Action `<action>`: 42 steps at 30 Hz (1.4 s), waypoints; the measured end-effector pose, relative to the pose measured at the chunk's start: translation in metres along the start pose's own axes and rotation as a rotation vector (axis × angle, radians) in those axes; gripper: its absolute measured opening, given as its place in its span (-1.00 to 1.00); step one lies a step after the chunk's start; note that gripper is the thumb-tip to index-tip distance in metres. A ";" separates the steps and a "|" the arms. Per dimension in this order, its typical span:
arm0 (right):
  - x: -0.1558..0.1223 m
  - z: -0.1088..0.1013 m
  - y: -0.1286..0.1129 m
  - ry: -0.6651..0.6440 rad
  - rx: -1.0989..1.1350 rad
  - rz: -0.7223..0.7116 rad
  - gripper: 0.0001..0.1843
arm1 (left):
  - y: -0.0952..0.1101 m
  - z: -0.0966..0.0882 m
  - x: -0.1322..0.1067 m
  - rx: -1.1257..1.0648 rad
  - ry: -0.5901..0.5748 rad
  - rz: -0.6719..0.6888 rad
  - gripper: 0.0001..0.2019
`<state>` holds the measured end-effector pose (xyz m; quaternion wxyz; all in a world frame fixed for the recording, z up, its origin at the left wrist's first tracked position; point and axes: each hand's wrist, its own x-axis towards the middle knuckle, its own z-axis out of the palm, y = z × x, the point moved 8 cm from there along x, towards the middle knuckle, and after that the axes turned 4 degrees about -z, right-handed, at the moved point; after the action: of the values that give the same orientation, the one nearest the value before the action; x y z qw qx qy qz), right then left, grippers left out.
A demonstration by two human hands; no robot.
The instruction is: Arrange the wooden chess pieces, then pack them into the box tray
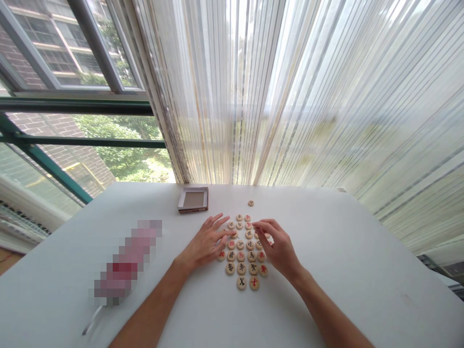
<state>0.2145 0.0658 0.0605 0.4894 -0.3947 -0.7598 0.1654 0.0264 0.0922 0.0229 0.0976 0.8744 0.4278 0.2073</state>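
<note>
Several round wooden chess discs (241,256) with red or black characters lie in rows on the white table (348,251). My left hand (205,243) rests flat at the left side of the rows, fingers spread and touching the discs there. My right hand (276,246) is at the right side, fingers curled down onto a disc near the top of the rows. One disc (251,203) lies alone farther back.
A small flat cardboard box (193,199) sits at the back of the table, left of the discs. A blurred pinkish object (126,263) lies at the left. Sheer striped curtains and a window stand behind the table's far edge.
</note>
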 end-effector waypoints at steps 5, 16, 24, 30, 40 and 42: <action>-0.001 -0.001 0.002 0.008 -0.017 0.006 -0.77 | -0.005 -0.001 -0.002 0.020 -0.012 -0.031 -0.63; -0.001 0.003 0.005 -0.004 0.028 0.022 -0.77 | -0.005 -0.002 -0.003 0.027 -0.013 -0.034 -0.62; -0.003 0.009 0.006 -0.031 0.079 0.069 -0.79 | -0.002 -0.010 -0.002 -0.021 0.086 -0.047 -0.64; -0.004 0.010 0.007 -0.049 0.065 0.068 -0.76 | -0.006 -0.005 -0.003 -0.001 0.005 -0.041 -0.65; -0.002 0.008 0.006 -0.039 0.053 0.061 -0.80 | -0.019 -0.010 -0.003 -0.044 0.050 -0.073 -0.66; -0.002 0.008 0.006 -0.035 0.061 0.072 -0.83 | -0.024 -0.011 -0.003 -0.047 0.059 -0.091 -0.67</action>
<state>0.2109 0.0692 0.0518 0.4817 -0.4039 -0.7480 0.2131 0.0030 0.1040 0.0233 0.1147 0.8450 0.4649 0.2381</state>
